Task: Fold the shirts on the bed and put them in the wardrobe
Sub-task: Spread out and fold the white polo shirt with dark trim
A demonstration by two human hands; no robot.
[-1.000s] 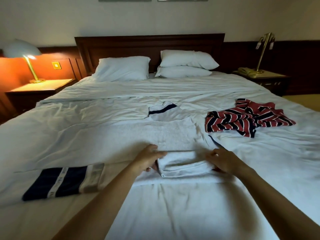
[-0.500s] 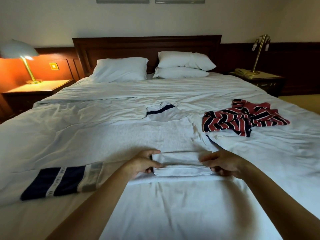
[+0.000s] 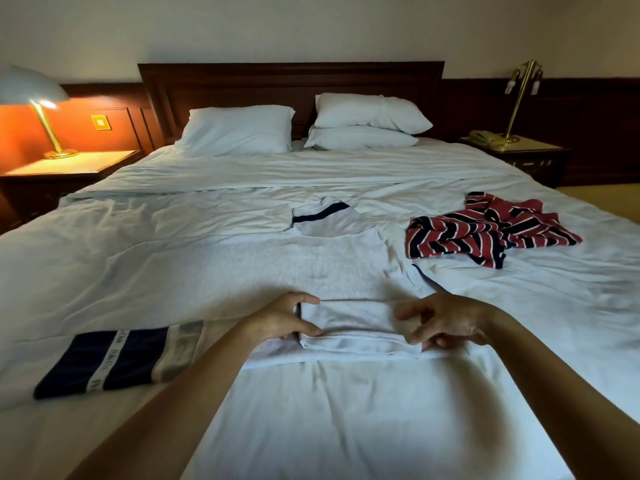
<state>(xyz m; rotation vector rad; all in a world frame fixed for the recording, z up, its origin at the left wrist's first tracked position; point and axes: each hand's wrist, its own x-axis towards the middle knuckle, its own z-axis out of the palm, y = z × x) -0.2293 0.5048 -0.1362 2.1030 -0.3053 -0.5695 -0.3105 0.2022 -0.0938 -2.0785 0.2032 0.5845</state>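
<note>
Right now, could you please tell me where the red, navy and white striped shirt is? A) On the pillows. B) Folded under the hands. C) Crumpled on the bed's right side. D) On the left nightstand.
C: the striped shirt lies crumpled on the right of the bed, apart from the white shirt held by the left hand and right hand.

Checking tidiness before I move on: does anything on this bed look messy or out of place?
The red-and-navy striped shirt lies crumpled in a heap at right, unfolded. The white shirt is only part-folded, its near end held by the left hand and right hand. The navy garment at left lies flat and neat.
</note>
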